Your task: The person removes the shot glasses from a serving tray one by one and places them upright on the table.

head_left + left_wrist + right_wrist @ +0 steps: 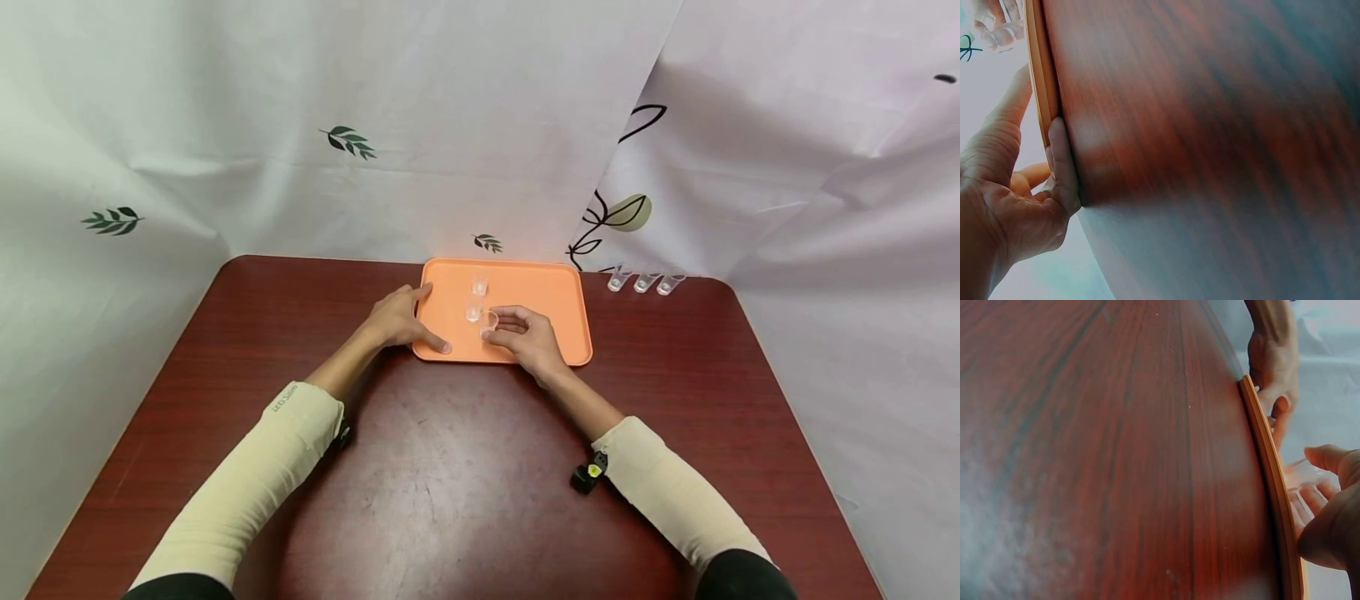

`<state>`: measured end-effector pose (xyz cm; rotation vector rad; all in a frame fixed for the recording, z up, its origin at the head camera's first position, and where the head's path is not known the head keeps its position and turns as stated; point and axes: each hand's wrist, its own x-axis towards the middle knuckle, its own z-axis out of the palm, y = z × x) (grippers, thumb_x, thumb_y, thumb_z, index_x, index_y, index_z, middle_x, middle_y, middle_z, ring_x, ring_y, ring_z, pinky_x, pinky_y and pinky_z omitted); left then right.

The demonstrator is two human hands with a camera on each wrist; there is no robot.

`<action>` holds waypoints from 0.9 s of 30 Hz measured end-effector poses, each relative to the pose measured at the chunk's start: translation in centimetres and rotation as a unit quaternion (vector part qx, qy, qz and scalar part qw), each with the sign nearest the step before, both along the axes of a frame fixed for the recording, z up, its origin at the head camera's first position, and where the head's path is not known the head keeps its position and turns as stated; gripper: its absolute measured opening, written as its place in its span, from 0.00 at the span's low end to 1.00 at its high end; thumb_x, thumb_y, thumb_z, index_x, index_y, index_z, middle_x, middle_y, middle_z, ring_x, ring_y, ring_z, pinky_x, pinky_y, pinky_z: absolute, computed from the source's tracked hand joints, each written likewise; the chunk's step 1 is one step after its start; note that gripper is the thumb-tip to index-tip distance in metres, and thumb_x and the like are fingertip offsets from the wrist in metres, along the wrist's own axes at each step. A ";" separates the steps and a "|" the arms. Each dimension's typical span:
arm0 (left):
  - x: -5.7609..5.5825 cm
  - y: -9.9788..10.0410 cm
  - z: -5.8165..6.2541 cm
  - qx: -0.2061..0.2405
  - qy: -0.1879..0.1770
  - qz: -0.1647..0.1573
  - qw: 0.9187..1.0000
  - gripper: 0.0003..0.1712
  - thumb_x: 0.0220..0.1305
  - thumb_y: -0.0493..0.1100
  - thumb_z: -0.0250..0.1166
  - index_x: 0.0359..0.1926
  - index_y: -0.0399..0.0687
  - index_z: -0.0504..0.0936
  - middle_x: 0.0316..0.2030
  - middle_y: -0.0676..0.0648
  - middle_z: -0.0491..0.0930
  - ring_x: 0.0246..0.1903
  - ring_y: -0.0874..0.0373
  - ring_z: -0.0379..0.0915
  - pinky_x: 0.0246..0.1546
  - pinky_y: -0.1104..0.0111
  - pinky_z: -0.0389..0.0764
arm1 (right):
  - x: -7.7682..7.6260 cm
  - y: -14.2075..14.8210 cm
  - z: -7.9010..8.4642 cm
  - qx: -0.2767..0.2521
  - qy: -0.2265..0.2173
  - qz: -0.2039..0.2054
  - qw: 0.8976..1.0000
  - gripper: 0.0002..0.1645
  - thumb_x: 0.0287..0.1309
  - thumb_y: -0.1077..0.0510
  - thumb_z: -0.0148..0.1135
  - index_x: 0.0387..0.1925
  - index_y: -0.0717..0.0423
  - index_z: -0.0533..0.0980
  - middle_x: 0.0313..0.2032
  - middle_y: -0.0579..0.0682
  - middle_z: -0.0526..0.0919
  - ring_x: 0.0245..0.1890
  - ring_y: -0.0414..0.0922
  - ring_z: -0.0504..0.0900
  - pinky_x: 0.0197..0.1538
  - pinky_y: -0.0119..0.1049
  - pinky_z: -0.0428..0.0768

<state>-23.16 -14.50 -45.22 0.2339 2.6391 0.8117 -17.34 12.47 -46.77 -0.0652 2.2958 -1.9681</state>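
An orange tray (547, 292) lies on the table near its far edge. At its left side, my left hand (401, 318) holds the rim, with the thumb over the near left corner and fingers against the outer edge. Over the tray's middle, my right hand (528, 337) holds a small clear plastic cup (489, 323) between thumb and fingers. Just beyond that cup stands another clear cup (473, 309), and a third clear cup (480, 285) is behind it. In the right wrist view, the held cup (1302, 472) is partly hidden by my right hand (1335, 506) and the tray rim (1272, 487).
Three more clear cups (646, 282) stand in a row at the table's far right edge. The dark red wooden table (420, 467) stretches toward me. White patterned cloth (420, 150) hangs behind and on the sides.
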 end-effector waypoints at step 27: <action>0.2 -0.1 0.0 0.008 0.002 0.000 1.000 0.81 0.46 0.63 0.93 0.93 0.53 0.55 0.79 0.36 0.68 0.76 0.34 0.69 0.77 0.41 0.75 | 0.8 2.4 0.5 -0.031 -0.008 -0.029 0.999 0.28 0.63 0.66 0.83 0.63 0.65 0.86 0.55 0.60 0.94 0.46 0.34 0.93 0.50 0.26 0.90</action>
